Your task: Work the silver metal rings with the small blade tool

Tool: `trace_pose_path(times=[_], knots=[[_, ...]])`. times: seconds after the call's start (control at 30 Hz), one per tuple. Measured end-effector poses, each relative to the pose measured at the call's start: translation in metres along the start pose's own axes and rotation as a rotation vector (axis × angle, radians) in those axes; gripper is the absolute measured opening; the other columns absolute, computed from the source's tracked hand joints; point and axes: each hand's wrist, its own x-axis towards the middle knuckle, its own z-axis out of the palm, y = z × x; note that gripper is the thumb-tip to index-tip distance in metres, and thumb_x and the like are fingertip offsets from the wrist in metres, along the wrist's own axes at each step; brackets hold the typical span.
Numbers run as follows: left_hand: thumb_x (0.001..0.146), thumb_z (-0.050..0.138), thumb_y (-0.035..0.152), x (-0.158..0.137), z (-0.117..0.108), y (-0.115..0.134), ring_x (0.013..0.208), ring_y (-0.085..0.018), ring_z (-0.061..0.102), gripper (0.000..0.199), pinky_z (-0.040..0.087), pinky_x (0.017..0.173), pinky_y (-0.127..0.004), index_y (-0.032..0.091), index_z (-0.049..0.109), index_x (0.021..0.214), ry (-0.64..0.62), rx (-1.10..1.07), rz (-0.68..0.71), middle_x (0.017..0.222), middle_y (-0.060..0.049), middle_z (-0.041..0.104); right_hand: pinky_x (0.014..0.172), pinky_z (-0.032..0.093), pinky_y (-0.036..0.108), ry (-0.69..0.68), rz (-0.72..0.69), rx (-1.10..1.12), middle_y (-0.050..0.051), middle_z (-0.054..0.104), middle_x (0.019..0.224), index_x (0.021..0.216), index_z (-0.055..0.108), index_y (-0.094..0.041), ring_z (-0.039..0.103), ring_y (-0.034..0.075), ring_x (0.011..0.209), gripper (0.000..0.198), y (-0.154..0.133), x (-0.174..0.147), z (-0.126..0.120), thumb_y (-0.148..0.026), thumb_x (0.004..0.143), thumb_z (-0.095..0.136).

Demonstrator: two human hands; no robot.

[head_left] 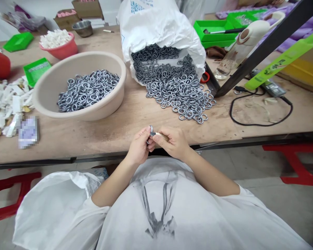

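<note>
Over the front edge of the table, my left hand [139,146] pinches a grey ring [151,128] between thumb and fingers. My right hand [175,141] is closed around a small tool with a pale handle [163,136]; its dark tip meets the ring, and its exact kind is too small to make out. Beyond my hands, a heap of similar grey rings [177,86] spills from a white sack [159,24] lying on its side. To the left, a large beige basin [99,113] holds many more rings.
A dark metal post [253,52] slants up at the right, near a clear bottle [228,64] and a looped black cable [232,111]. White pieces [7,104] lie at the left by a green tray [36,71]. A white bag [47,205] stands below the table.
</note>
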Motion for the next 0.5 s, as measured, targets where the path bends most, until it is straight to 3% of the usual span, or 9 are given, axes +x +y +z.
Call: trace_pose_path(times=[0.13,0.33,0.4,0.5], knots=[[0.076,0.077,0.053,-0.002,0.000,0.001,0.040,-0.004,0.029,0.048,0.025,0.038,-0.016,0.019,0.044,0.068,-0.041,0.029,-0.003,0.053,0.009,0.034,0.059,0.029,0.027,-0.003,0.011,-0.008,-0.002,0.050,0.060,0.064,0.050,-0.021,0.043,0.011,0.058,0.045,0.007,0.002,-0.001,-0.052,0.096,0.050],[0.080,0.072,0.056,-0.017,0.008,0.005,0.041,-0.004,0.032,0.052,0.030,0.039,-0.019,0.017,0.044,0.059,-0.272,0.120,-0.028,0.053,0.006,0.037,0.057,0.024,0.029,0.080,0.186,0.004,-0.004,0.036,0.056,0.060,0.039,-0.022,0.037,0.011,0.056,0.049,0.036,0.011,-0.004,-0.055,0.095,0.049],[0.077,0.075,0.057,-0.016,0.007,0.014,0.041,-0.005,0.034,0.051,0.030,0.038,-0.020,0.017,0.047,0.060,-0.209,0.135,0.042,0.053,0.005,0.038,0.058,0.025,0.028,0.080,0.196,0.043,-0.005,0.036,0.058,0.062,0.041,-0.022,0.038,0.011,0.057,0.048,0.042,0.010,-0.004,-0.054,0.096,0.048],[0.078,0.076,0.056,-0.003,-0.003,0.045,0.042,-0.006,0.039,0.044,0.030,0.039,-0.021,0.017,0.057,0.068,-0.006,0.259,0.313,0.056,0.004,0.045,0.058,0.025,0.028,0.082,0.204,0.070,-0.005,0.035,0.059,0.064,0.041,-0.022,0.038,0.011,0.058,0.046,0.045,0.007,-0.002,-0.054,0.097,0.048]])
